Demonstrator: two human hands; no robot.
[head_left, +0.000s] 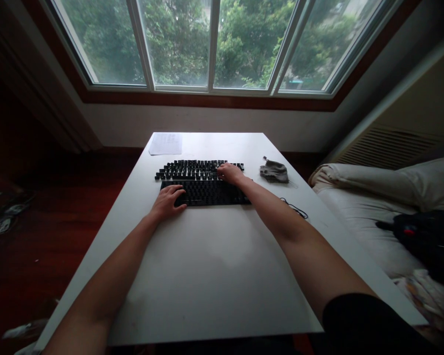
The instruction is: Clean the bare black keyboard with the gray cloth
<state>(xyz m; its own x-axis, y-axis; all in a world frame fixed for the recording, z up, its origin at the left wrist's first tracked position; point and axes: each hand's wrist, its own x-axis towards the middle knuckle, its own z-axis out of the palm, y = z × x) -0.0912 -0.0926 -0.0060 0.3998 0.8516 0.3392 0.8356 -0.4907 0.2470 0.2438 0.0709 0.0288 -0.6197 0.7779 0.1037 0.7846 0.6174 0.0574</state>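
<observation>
A black keyboard base [210,193] lies on the white table, its surface dark and seemingly without most of its caps. Just behind it, loose black keycaps [188,169] are laid out in rows. My left hand [167,201] rests on the left end of the keyboard base, fingers spread over its edge. Over the right part of the keycap rows, my right hand [230,172] has its fingers curled together, touching or very near the caps. Whatever lies between those fingertips is too small and hidden to make out.
A grey cloth pouch [274,171] lies right of the keycaps. A thin black cable [296,209] curls beside my right forearm. Paper [166,144] lies at the table's [207,276] far left corner. On the right stands a pale sofa [348,212] with a dark bag [429,241].
</observation>
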